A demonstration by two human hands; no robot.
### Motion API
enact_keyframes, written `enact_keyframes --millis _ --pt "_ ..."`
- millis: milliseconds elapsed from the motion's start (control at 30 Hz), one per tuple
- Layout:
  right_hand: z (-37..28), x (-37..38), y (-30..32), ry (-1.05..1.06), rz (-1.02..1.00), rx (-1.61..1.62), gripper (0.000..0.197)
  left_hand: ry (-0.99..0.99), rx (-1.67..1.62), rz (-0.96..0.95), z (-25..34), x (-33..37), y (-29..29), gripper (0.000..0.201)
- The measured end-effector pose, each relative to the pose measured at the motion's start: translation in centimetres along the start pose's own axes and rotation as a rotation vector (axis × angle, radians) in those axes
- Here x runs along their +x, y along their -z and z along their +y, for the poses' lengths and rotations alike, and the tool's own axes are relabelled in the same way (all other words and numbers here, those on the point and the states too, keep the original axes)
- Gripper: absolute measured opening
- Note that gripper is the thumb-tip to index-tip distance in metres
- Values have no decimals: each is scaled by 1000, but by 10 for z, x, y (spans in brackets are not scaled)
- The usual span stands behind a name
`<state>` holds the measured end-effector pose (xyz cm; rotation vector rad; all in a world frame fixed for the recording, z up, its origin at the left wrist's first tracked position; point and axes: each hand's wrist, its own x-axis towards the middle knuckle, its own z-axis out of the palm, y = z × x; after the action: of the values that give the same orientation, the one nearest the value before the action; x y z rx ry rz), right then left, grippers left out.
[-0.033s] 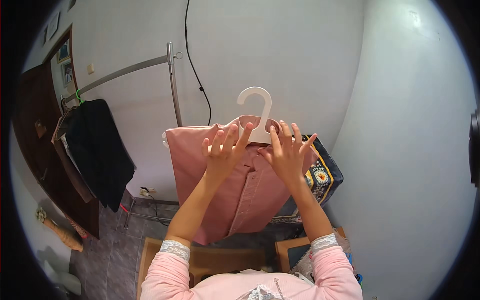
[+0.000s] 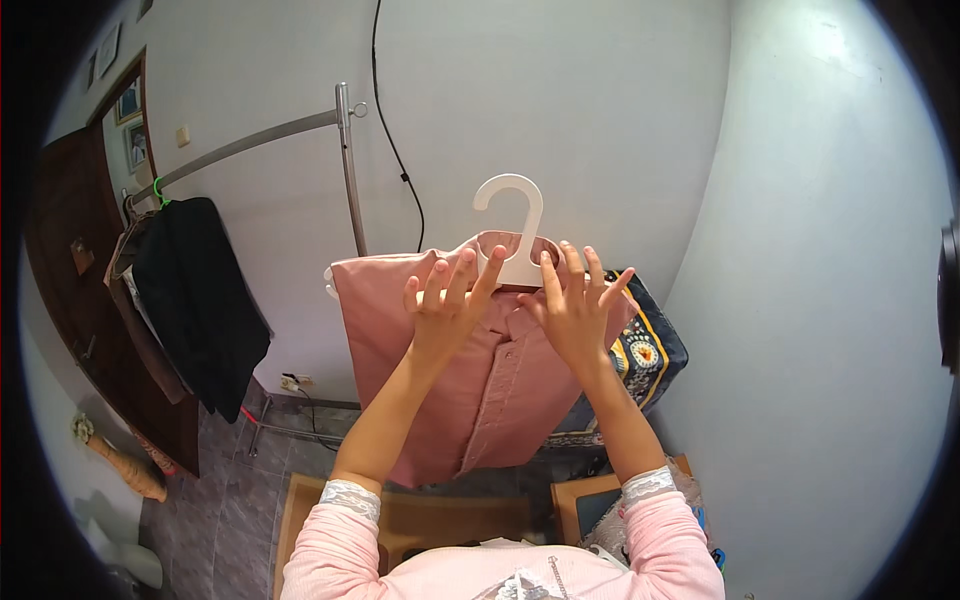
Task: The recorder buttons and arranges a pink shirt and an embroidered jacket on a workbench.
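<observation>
Pink shirt [image 2: 480, 370] partly hides a dark patterned object [image 2: 645, 350].

White hanger [image 2: 519, 270] bears pink shirt [image 2: 470, 390]. Metal rack [image 2: 250, 142] carries black garment [image 2: 205, 300] and brown garment [image 2: 148, 335], side by side; rack stands on grey tiled floor [image 2: 225, 520].

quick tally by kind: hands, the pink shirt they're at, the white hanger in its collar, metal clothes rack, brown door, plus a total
Hands: 2 (left hand, right hand)
Pink shirt: 1
White hanger: 1
Metal clothes rack: 1
Brown door: 1
Total: 6
</observation>
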<state>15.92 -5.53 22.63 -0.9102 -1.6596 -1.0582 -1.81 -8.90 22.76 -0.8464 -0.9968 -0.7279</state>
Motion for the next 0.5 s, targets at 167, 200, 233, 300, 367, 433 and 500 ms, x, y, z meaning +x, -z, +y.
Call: enact_keyframes --millis 167,200,233,300,367,433,500 --pt "-10 13 -8 13 20 31 45 46 -18 -5 -3 -6 -7 59" --pt "-11 14 -13 35 66 -11 34 -56 52 35 -11 -7 -10 68" --pt "-8 17 -18 49 124 -49 27 -61 46 19 -13 -6 -10 69" --pt "-4 15 -15 38 145 -59 23 -23 -24 -67 -10 -4 -5 72" --pt "1 14 -15 31 169 -74 23 65 -173 -138 -14 -1 -1 74" --pt "7 12 -10 27 125 -104 36 91 -143 -207 -22 -1 1 69" --pt "18 7 -21 43 165 -161 34 72 -86 -350 -32 0 7 62"
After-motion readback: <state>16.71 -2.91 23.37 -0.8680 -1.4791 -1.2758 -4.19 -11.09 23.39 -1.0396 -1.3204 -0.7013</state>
